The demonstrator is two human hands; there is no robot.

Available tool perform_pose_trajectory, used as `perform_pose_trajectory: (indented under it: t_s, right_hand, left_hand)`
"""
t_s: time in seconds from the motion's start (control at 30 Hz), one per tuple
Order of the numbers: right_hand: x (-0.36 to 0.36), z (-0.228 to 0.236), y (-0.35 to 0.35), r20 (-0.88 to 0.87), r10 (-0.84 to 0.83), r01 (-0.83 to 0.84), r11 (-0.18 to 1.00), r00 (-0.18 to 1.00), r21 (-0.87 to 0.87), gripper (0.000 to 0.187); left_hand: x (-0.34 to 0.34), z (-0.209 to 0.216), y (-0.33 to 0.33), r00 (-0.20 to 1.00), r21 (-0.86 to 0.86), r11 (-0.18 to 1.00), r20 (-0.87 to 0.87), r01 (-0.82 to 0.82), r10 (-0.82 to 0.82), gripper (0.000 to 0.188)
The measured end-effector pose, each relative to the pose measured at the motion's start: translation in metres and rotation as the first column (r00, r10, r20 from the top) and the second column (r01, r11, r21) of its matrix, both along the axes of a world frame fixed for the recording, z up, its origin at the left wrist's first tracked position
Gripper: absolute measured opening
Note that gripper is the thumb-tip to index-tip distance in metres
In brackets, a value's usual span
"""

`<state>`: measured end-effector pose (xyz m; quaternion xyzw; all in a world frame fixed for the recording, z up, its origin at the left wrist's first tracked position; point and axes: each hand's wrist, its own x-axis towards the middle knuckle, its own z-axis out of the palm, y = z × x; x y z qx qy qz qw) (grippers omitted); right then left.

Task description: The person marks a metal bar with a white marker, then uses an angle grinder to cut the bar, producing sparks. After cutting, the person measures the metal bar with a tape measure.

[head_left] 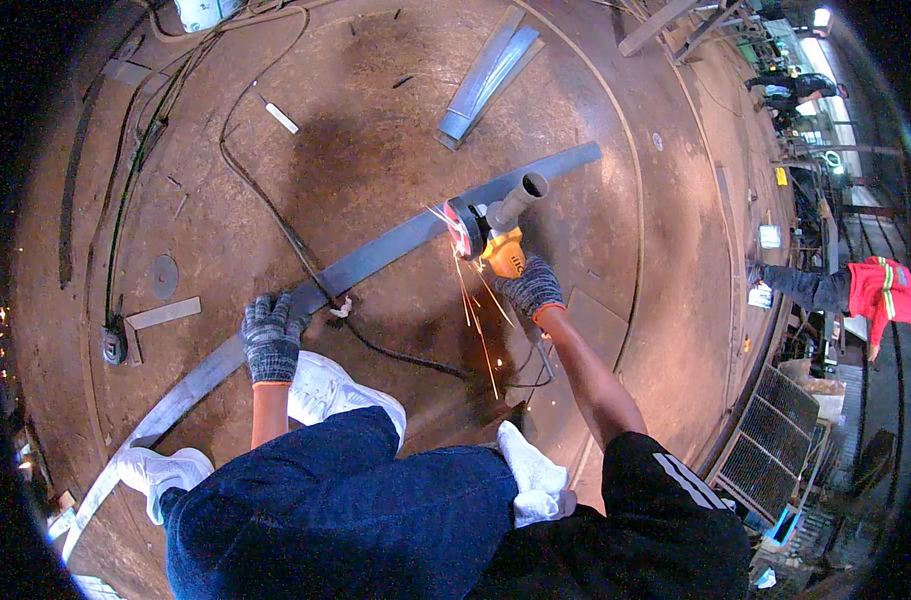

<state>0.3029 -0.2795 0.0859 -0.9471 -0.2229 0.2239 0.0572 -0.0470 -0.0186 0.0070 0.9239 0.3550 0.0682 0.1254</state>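
A long flat steel bar [385,248] runs slantwise across the rusty metal floor, from the lower left to the upper right. My left hand [272,338], in a grey knit glove with an orange cuff, grips the bar near its middle. An orange angle grinder [503,252] is held by its body in my gloved right hand [533,288]. Its guarded disc meets the near edge of the bar, and orange sparks [483,330] stream down toward me. A grey tubular side handle [520,203] sticks up from the tool, free of any hand.
A dark cable [275,220] passes across the bar. On the left lie a tape measure [114,345], a metal square [165,313] and a loose disc [164,276]. Metal strips [490,80] lie ahead. Far right, a person in red [880,290] stands beyond a mesh frame [770,430].
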Motion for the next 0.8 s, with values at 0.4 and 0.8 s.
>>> perform_pose_trajectory:
  t_s: [0.4, 0.8]
  right_hand:
    - [-0.003, 0.010, 0.009, -0.002, -0.011, 0.011, 0.999, 1.000, 0.034, 0.060]
    - [0.003, 0.005, 0.018, 0.017, 0.016, -0.015, 0.998, 1.000, -0.054, 0.065]
  left_hand:
    - [0.002, 0.002, 0.000, 0.999, -0.042, 0.999, -0.043, -0.016, 0.015, 0.045]
    - [0.003, 0.008, -0.002, 0.998, -0.111, 0.992, -0.043, -0.053, 0.049, 0.045]
